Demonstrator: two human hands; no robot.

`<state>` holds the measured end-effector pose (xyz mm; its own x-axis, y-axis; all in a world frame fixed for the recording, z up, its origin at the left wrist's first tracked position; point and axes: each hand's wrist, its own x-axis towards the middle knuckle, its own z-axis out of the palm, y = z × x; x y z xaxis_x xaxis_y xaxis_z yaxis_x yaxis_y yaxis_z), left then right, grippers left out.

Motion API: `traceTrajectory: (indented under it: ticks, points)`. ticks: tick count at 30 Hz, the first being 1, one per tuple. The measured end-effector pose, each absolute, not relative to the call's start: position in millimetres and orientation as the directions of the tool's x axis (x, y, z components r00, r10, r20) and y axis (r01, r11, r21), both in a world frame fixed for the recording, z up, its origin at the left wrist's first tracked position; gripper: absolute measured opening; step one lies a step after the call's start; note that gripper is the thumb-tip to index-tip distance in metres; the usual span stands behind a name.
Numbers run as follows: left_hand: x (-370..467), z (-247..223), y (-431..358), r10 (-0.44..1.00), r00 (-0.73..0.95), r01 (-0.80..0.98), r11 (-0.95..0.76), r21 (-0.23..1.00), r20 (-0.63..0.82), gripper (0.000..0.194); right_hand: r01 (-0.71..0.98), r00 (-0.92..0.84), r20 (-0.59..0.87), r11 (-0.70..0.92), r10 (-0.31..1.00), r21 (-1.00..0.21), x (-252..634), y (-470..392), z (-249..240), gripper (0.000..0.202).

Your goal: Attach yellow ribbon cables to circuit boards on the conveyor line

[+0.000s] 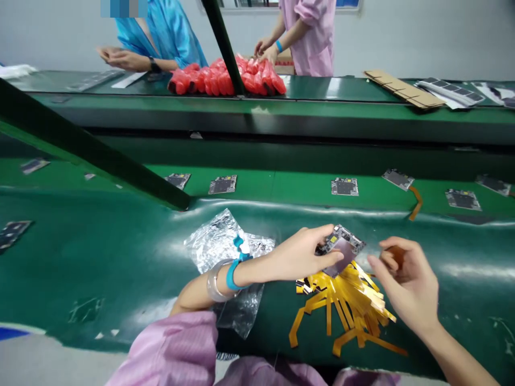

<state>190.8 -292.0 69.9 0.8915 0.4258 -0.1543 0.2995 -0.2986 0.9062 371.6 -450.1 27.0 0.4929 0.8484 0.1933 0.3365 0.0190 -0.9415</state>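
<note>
My left hand [303,252] holds a small circuit board [345,247] by its left edge, tilted, with the thumb across its grey metal shield. Just right of the board is my right hand [414,279], its fingers curled and its thumb reaching toward the board. An amber patch shows among those fingers, but I cannot make out what it is. Beneath the board lies a fanned pile of orange flex cables [362,303], partly covered by the board and my left hand. A crumpled clear plastic bag [219,241] lies under and beyond my left forearm.
Several circuit boards [345,186] lie along the green conveyor strip [273,185], one with a cable attached. A dark green post [100,155] slants across the left. Beyond are red-wrapped bundles [217,78], cardboard [402,88] and two people working at the far bench.
</note>
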Motion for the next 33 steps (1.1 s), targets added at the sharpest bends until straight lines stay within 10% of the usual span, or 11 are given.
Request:
traceTrajectory:
  ticks: [12,17,21,24,33]
  points:
    - [185.7,76.0,-317.1,0.378,0.911,0.326,-0.419,0.847,-0.164,0.016,0.601,0.411,0.201,-0.099,0.889,-0.793,368.7,-455.2,25.0,0.010]
    - [196.1,62.1,-307.1,0.371,0.904,0.278,-0.134,0.951,-0.212,0.016,0.739,0.288,0.366,0.038,0.885,-0.673,366.6,-459.4,22.4,0.013]
    - [205.5,53.5,-294.1,0.379,0.878,0.249,0.159,0.955,-0.292,0.030,0.370,0.333,0.079,-0.053,0.939,-0.927,363.0,-465.6,36.9,0.048]
    - [203.7,54.5,-289.6,0.341,0.880,0.288,0.170,0.942,-0.330,0.036,0.090,0.269,-0.191,-0.222,0.944,-0.971,363.6,-465.9,48.9,0.018]
    - [191.3,65.2,-294.6,0.244,0.904,0.373,-0.057,0.926,-0.350,0.038,0.038,0.221,-0.363,-0.380,0.905,-0.924,371.2,-453.5,64.3,0.032]
